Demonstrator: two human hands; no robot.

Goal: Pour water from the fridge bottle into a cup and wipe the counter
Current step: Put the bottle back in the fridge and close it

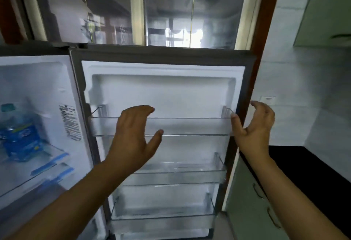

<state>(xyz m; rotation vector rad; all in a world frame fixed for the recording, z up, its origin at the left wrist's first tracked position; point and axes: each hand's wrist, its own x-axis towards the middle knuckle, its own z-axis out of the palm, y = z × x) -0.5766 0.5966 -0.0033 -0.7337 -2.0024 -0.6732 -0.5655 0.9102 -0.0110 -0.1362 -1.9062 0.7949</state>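
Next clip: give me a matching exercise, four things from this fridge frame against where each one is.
Things:
1. water bottle
2. left hand
3. right hand
4. black counter

Places:
A. at the door's outer edge
B. on a shelf inside the fridge
C. right of the open door
D. in front of the empty door racks

Pairs: 1-B, 2-D, 3-A, 4-C

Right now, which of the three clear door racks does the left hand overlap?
The top door rack: the open left hand is in front of its left part. The middle rack and bottom rack sit lower.
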